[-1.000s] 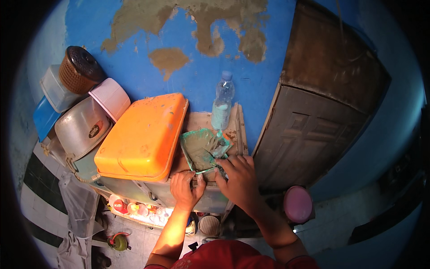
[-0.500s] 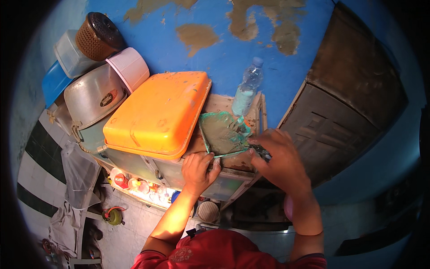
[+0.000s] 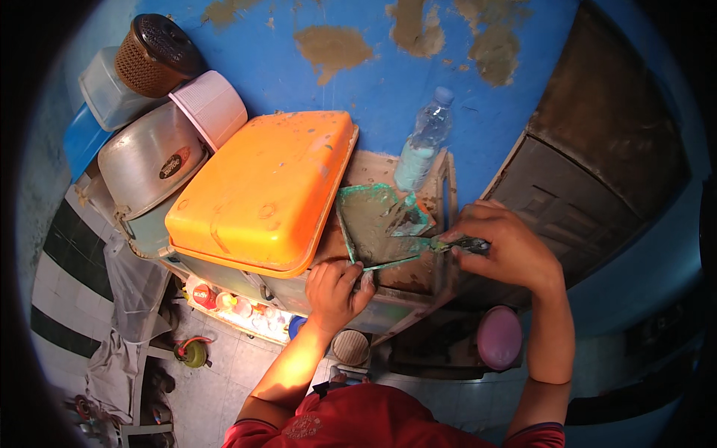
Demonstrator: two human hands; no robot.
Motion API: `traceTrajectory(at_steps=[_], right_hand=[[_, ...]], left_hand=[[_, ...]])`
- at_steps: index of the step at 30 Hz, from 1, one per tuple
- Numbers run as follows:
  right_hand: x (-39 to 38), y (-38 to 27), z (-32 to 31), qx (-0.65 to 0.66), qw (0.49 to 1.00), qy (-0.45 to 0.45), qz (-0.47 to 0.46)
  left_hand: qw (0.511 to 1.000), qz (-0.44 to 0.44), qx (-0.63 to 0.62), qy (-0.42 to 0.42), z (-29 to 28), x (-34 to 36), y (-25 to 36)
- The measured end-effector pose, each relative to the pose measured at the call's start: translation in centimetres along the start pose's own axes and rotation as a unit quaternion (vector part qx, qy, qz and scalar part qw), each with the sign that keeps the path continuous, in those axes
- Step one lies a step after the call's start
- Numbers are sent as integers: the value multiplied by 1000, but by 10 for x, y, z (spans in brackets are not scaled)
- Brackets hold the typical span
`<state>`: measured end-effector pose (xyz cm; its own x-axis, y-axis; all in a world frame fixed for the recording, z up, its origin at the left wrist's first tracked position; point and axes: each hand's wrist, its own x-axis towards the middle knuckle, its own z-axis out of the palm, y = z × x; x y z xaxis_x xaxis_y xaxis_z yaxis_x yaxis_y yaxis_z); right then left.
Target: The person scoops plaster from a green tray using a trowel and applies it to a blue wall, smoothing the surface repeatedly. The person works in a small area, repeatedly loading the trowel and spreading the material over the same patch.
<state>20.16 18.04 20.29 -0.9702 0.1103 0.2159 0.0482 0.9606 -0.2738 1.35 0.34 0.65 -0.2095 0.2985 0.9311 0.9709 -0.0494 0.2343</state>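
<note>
A shallow green-edged tray (image 3: 388, 263) holds wet grey-brown mortar (image 3: 362, 220), with bare green patches showing at its far right. My left hand (image 3: 332, 291) is closed on the tray's near left corner, the thumb and fingers pinching its rim. My right hand (image 3: 511, 245), right of the tray, grips the smeared handle of a putty knife (image 3: 472, 244). Its blade points left over the tray's right side and is partly lost against the mortar. Just behind the tray stands a clear plastic bottle (image 3: 422, 153) with pale contents.
An upturned orange basin (image 3: 261, 187) lies left of the tray on the cabinet top. Beyond it are stacked a metal pot (image 3: 142, 160), a pink tub (image 3: 213, 108) and a brown basket (image 3: 146, 63). A patched blue wall (image 3: 291, 82) rises behind; a dark door (image 3: 553, 187) is at right.
My right hand has moved right, drawing the putty knife toward the tray's right edge, and more of the tool shows. My left hand keeps hold of the corner. The view has shifted slightly.
</note>
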Motion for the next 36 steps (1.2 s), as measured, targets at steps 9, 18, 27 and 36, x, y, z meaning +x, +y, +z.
traceTrajectory(at_steps=[9,18,27,36], right_hand=[[29,18,-19,-142,989,-36,1],[65,57,-11,-53,994,-92,-30],[71,80,-6,-25,994,-93,-46],[70,84,-3,-7,995,-81,-60]], left_hand=[[1000,-10,18,-10,0,-6,-2],[1000,10,26,-11,1,-10,-8],[999,12,35,-13,2,-13,-10],[1000,10,24,6,6,-18,-11]])
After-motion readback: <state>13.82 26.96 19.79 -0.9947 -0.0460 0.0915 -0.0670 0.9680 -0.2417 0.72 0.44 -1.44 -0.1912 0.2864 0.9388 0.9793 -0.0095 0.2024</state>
